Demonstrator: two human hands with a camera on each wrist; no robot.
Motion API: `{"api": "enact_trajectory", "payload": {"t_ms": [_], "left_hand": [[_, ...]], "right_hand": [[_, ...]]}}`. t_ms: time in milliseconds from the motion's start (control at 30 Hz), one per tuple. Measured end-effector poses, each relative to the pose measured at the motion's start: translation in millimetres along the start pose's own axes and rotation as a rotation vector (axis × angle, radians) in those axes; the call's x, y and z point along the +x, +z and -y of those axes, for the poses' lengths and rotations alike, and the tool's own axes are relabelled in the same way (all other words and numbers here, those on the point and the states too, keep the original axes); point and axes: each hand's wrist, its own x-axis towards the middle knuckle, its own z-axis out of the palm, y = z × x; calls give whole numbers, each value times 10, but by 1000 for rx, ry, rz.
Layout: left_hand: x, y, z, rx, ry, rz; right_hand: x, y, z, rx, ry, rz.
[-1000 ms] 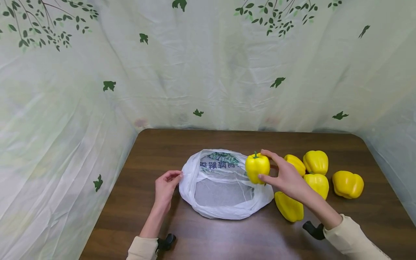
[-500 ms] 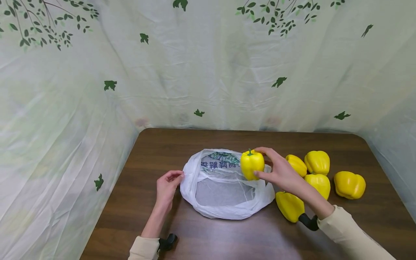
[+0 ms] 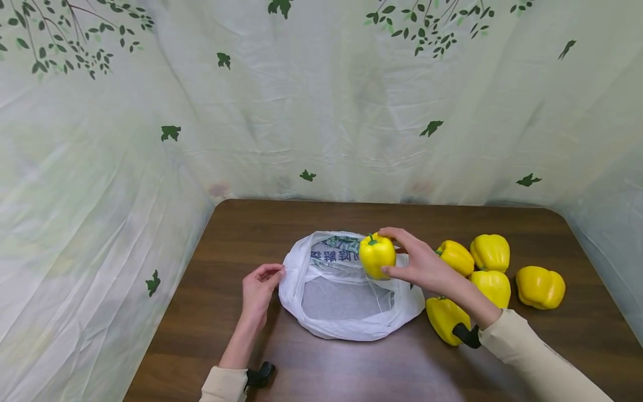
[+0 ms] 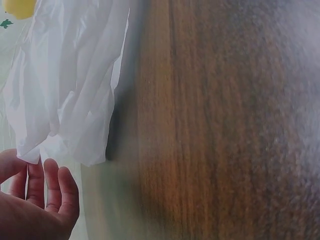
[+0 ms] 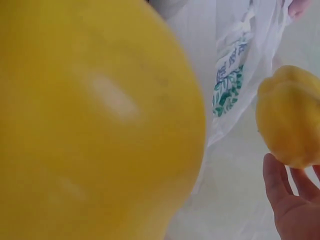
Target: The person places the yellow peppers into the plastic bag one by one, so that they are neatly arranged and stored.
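A white plastic bag [image 3: 346,329] with green and dark print stands on the table, its mouth spread wide. My left hand [image 3: 258,290] pinches the bag's left rim between thumb and finger; in the left wrist view the hand [image 4: 37,200] has the rim's edge at its fingertips. My right hand [image 3: 422,262] holds a yellow bell pepper [image 3: 377,257], green stem up, over the right back part of the bag's mouth. The right wrist view shows this pepper [image 5: 290,117] at the fingers of the right hand [image 5: 297,210], while another yellow pepper [image 5: 100,120] fills the near left.
Several more yellow bell peppers [image 3: 489,251] lie right of the bag, one [image 3: 540,286] apart at far right. One pepper [image 3: 444,321] sits beneath the right wrist. A leaf-patterned curtain [image 3: 341,139] hangs behind the brown wooden table [image 3: 301,374].
My right hand has carried the yellow bell pepper leftward, from the bag's right rim to over its mouth. The left hand stays at the left rim.
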Motion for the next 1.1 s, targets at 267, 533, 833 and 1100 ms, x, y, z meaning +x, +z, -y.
{"api": "enact_trajectory", "payload": {"t_ms": [267,533,833,1100], "left_hand": [[-8,4,2,-4,-7,3],[-27,-6,6,-5,-10,0],[-29,-18,9,6,-3,-4],[-24,-21,2,10,-7,-10]], "right_hand": [[104,28,-50,0,-17,61],[208,63,-61,25,-13,116],[315,63,-34,-41,-20,150],[405,80,-24,-48,-15,166]]}}
